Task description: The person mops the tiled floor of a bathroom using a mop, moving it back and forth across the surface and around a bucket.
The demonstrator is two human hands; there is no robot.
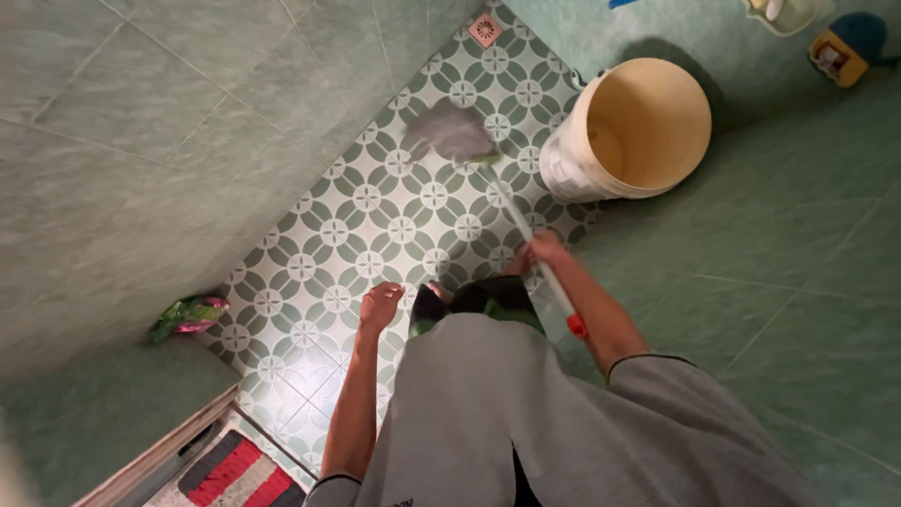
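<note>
- Right hand [542, 250] grips the mop handle [535, 246]; cream bucket [631, 131] just beyond it.
- Left hand [380, 305] hangs open, empty, patterned floor [375, 216] free ahead.
- Grey mop head [449, 131] looks blurred.

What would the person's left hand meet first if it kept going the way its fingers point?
Probably only the green-and-white patterned tile floor. The left hand hangs open, empty, fingers aimed down and forward; depth is uncertain.

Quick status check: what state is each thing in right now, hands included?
Right hand: gripping the brush handle.
Left hand: empty, hanging free.
Brush: head down on the floor tiles, blurred.
Bucket: upright, open, looks empty.
Drain: cover in place.
Packet: crumpled in the corner.
</note>
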